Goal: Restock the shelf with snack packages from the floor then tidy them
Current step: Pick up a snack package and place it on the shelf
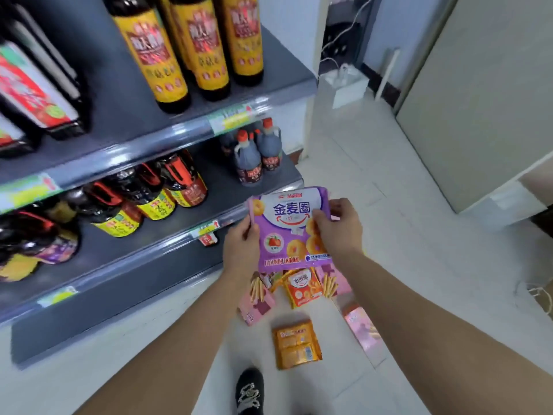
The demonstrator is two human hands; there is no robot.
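I hold a purple snack bag upright in front of me, above the floor pile. My left hand grips its left edge and my right hand pinches its right side. Below it, on the white tiled floor, lie more packages: an orange bag, a pink stick-biscuit box, another pink box partly hidden by the purple bag, a golden-orange pack and a pink box on the right. The grey shelf stands at my left.
The shelves carry dark sauce bottles with yellow labels, red-capped bottles and small jugs. My black shoe is at the bottom. A beige cabinet stands on the right, a white box with a cable behind.
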